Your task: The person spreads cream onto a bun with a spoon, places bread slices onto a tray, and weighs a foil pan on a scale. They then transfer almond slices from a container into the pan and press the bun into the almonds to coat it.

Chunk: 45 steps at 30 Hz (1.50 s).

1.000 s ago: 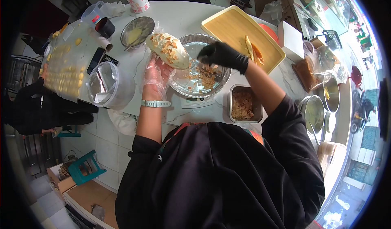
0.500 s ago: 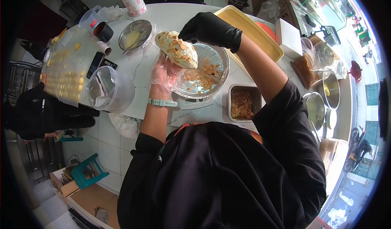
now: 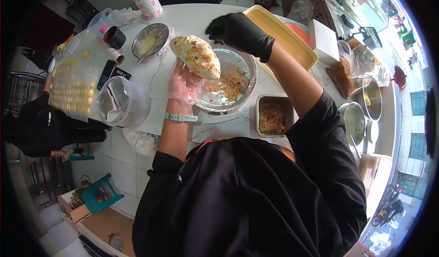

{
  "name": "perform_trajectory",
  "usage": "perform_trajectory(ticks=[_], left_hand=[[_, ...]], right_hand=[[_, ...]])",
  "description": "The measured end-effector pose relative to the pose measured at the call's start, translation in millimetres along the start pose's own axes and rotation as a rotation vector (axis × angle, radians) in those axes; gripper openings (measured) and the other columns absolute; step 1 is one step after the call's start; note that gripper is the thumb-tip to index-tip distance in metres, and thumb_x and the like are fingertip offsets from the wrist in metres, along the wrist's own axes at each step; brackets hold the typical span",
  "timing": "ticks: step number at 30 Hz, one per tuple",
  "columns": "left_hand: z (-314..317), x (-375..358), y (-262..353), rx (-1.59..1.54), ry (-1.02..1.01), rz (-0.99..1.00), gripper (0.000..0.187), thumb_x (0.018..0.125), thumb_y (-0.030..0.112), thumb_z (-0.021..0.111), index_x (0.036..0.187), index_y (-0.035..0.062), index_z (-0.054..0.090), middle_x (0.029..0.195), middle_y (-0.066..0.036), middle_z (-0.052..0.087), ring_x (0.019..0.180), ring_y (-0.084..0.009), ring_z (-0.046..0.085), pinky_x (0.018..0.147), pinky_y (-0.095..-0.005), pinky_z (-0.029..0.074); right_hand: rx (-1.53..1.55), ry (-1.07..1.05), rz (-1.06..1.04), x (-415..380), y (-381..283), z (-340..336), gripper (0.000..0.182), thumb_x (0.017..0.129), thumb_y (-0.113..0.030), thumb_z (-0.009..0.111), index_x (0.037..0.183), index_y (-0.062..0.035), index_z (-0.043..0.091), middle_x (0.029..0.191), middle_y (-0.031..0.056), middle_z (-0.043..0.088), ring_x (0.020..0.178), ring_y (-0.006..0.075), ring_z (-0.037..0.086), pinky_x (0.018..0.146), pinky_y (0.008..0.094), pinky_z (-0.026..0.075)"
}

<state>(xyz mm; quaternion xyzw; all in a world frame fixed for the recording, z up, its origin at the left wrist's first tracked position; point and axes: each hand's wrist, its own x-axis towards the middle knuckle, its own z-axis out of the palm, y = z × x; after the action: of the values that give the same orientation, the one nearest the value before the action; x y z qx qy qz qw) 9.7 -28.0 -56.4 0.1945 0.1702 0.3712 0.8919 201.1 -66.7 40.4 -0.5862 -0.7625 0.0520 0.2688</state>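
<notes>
My left hand (image 3: 185, 84), in a clear plastic glove, holds up an oval pastry (image 3: 196, 56) coated in pale cream and dotted with almond flakes. Just above and to the right of it is my right hand (image 3: 238, 34) in a black glove, apart from the pastry. Its fingers are curled in, and whatever they pinch is hidden. Beneath the pastry stands a round foil tray (image 3: 249, 87) with loose almond flakes (image 3: 233, 85) on its bottom. More flakes fill a square metal tin (image 3: 276, 137) to the right.
A metal bowl (image 3: 158, 32) with yellow cream and a clear plastic tub (image 3: 137, 104) stand to the left. Behind my right arm lies a yellow tray (image 3: 274, 31), beside a white box (image 3: 323, 42). A person in black (image 3: 41, 122) is at the far left, by small yellow pieces on a sheet.
My right hand has drawn slightly away from the pastry, to the right. The pastry has shifted a little left and turned, showing more of its flaked side.
</notes>
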Motion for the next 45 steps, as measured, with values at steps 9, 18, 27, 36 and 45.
perform_trajectory(ticks=[9,18,27,36,45], left_hand=[[5.8,-9.2,20.2,0.253,0.313,0.162,0.039,0.092,0.029,0.032,0.123,0.0063,0.037,0.121,-0.009,0.046,0.108,-0.0236,0.048,0.090,-0.0403,0.041],[22.9,-17.0,16.8,0.293,0.313,0.089,0.038,0.091,0.028,0.034,0.123,0.0062,0.037,0.120,-0.010,0.046,0.108,-0.0248,0.048,0.089,-0.0408,0.043],[19.3,-15.5,-1.5,0.134,0.003,-0.013,0.043,0.092,0.028,0.029,0.129,0.0062,0.028,0.129,-0.013,0.036,0.115,-0.0290,0.041,0.093,-0.0458,0.038],[15.4,-15.6,-5.8,0.085,-0.046,0.003,0.045,0.089,0.029,0.039,0.126,0.0049,0.031,0.125,-0.013,0.041,0.113,-0.0268,0.044,0.093,-0.0424,0.040],[6.6,-15.5,-12.4,0.089,-0.097,-0.041,0.047,0.085,0.025,0.047,0.125,0.0043,0.033,0.125,-0.012,0.041,0.113,-0.0259,0.043,0.094,-0.0415,0.039]], right_hand=[[-0.119,-0.390,-0.038,-103.4,8.3,102.7,0.062,0.059,-0.031,0.071,0.115,-0.0140,0.050,0.101,0.0155,0.050,0.094,0.0312,0.050,0.081,0.0377,0.042],[0.488,-0.272,0.220,-77.6,19.2,61.2,0.014,0.065,-0.014,0.062,0.076,-0.0075,0.066,0.069,0.0065,0.064,0.062,0.0136,0.060,0.064,0.0255,0.047],[0.188,-0.104,-0.050,-5.8,-18.5,-33.1,0.016,0.072,-0.008,0.061,0.088,-0.0037,0.064,0.077,0.0092,0.064,0.067,0.0178,0.060,0.067,0.0259,0.047],[0.112,-0.159,-0.090,17.0,-19.7,-41.5,0.018,0.070,0.002,0.057,0.084,-0.0041,0.066,0.080,0.0118,0.064,0.067,0.0201,0.062,0.066,0.0262,0.049],[0.142,-0.111,-0.071,24.4,-34.1,-47.0,0.028,0.066,0.009,0.051,0.087,-0.0034,0.065,0.079,0.0106,0.064,0.069,0.0175,0.062,0.066,0.0261,0.049]])
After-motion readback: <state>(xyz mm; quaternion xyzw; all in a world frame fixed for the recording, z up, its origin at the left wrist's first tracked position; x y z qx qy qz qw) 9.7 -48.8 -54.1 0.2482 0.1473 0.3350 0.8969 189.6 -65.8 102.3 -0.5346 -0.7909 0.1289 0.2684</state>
